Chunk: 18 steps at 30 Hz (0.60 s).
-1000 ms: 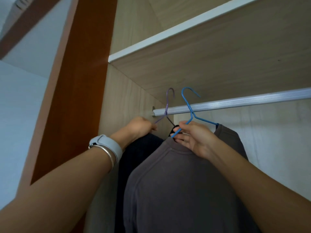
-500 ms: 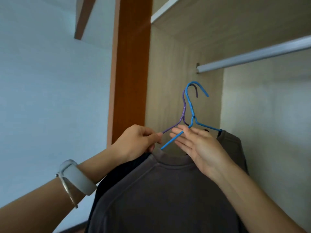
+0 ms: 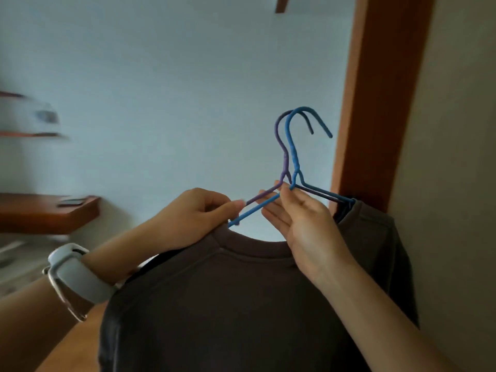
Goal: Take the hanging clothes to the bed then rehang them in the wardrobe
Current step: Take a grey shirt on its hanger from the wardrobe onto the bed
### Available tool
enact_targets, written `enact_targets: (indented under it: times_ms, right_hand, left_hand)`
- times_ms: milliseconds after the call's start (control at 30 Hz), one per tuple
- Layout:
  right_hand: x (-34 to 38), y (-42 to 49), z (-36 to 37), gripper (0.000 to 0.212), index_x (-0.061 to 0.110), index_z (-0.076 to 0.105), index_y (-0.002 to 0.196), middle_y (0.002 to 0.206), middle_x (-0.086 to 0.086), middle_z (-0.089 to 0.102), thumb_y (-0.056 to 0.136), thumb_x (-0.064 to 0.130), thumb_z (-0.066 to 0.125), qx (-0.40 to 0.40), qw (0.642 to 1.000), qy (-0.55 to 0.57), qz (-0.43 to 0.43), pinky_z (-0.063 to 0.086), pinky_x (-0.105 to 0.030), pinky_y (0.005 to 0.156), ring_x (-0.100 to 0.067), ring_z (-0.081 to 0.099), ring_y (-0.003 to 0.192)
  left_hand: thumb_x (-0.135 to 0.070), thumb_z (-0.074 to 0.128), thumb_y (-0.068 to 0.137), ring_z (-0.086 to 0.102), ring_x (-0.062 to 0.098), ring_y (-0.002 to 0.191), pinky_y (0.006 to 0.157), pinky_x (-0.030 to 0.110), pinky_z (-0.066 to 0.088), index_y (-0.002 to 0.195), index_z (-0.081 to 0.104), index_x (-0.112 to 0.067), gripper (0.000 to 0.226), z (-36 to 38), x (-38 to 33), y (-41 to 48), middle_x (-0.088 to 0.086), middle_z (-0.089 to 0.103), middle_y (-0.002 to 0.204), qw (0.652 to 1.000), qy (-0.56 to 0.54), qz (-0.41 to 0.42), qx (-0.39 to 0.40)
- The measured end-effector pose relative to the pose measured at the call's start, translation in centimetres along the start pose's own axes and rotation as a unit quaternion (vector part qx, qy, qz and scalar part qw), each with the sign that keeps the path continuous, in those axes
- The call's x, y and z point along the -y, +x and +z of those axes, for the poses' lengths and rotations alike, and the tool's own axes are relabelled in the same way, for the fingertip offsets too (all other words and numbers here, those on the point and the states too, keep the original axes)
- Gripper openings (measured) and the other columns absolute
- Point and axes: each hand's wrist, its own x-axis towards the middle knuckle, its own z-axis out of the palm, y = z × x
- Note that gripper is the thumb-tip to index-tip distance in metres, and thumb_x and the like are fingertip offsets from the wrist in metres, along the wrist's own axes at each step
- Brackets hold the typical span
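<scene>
A dark brown sweatshirt [image 3: 236, 304] hangs on a blue wire hanger [image 3: 294, 146] in front of me. Just behind it is a purple wire hanger [image 3: 280, 135] carrying a black garment [image 3: 150, 267], mostly hidden. My left hand [image 3: 196, 218] pinches the purple hanger's left arm by the shoulder of the clothes. My right hand [image 3: 303, 218] grips the blue hanger under its twisted neck. Both hooks point up and right, free of any rail.
The orange-brown wardrobe frame [image 3: 381, 98] and its pale side panel [image 3: 461, 157] stand at the right. A pale blue wall [image 3: 174, 89] fills the middle. Reddish wall shelves [image 3: 48, 213] sit blurred at the left. I wear a white watch [image 3: 80, 275].
Both hangers came off the wardrobe rail and moved out of the wardrobe. My view swung left, so the rail and shelf are gone from sight. The two hooks now sit close together.
</scene>
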Motion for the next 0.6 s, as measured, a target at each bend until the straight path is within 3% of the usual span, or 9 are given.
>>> enact_targets:
  times_ms: [67, 200, 367, 467, 600]
  right_hand:
    - [-1.9, 0.4, 2.5, 0.026, 0.028, 0.063, 0.082, 0.098, 0.0, 0.07, 0.096, 0.022, 0.042, 0.04, 0.999, 0.025, 0.018, 0.053, -0.023, 0.089, -0.009, 0.067, 0.095]
    - [-5.4, 1.5, 7.7, 0.024, 0.027, 0.061, 0.086, 0.101, -0.002, 0.068, 0.097, 0.02, 0.041, 0.116, 0.99, 0.055, 0.062, 0.052, -0.022, 0.087, -0.008, 0.066, 0.091]
    - [-9.9, 4.8, 12.6, 0.026, 0.02, 0.059, 0.083, 0.092, -0.001, 0.066, 0.099, 0.019, 0.038, 0.161, 0.98, 0.058, 0.104, 0.053, -0.02, 0.078, -0.005, 0.065, 0.083]
    - [-12.8, 7.8, 13.9, 0.027, 0.015, 0.059, 0.089, 0.087, -0.003, 0.067, 0.1, 0.02, 0.035, 0.205, 0.973, -0.021, 0.106, 0.055, -0.019, 0.074, -0.008, 0.068, 0.079]
    - [-16.3, 12.7, 13.8, 0.032, 0.013, 0.065, 0.083, 0.068, -0.002, 0.069, 0.097, 0.029, 0.041, 0.186, 0.954, -0.233, -0.032, 0.058, -0.023, 0.064, -0.014, 0.07, 0.061]
  left_hand:
    - [-0.061, 0.048, 0.075, 0.041, 0.003, 0.045, 0.05, 0.015, 0.035, 0.071, 0.066, -0.018, 0.047, -1.7, 1.9, -1.5, -0.005, 0.049, 0.051, 0.997, 0.07, -0.03, 0.013]
    - [-0.049, 0.06, 0.079, 0.041, 0.01, 0.05, 0.049, 0.018, 0.032, 0.07, 0.058, -0.018, 0.032, -4.2, 5.8, -4.0, -0.005, 0.047, 0.056, 0.978, 0.195, -0.072, -0.03]
    - [-0.043, 0.061, 0.081, 0.045, 0.009, 0.053, 0.052, 0.023, 0.033, 0.073, 0.059, -0.02, 0.024, -5.7, 11.9, -5.0, -0.005, 0.05, 0.057, 0.961, 0.224, -0.113, -0.118]
    - [-0.04, 0.063, 0.081, 0.048, 0.011, 0.058, 0.052, 0.022, 0.033, 0.075, 0.061, -0.016, 0.025, -6.3, 16.2, -4.4, -0.002, 0.054, 0.061, 0.956, 0.223, -0.142, -0.126]
    - [-0.04, 0.062, 0.082, 0.058, 0.017, 0.068, 0.06, 0.027, 0.043, 0.085, 0.065, -0.017, 0.024, -7.7, 21.9, -2.6, -0.001, 0.062, 0.072, 0.953, 0.227, -0.164, -0.115]
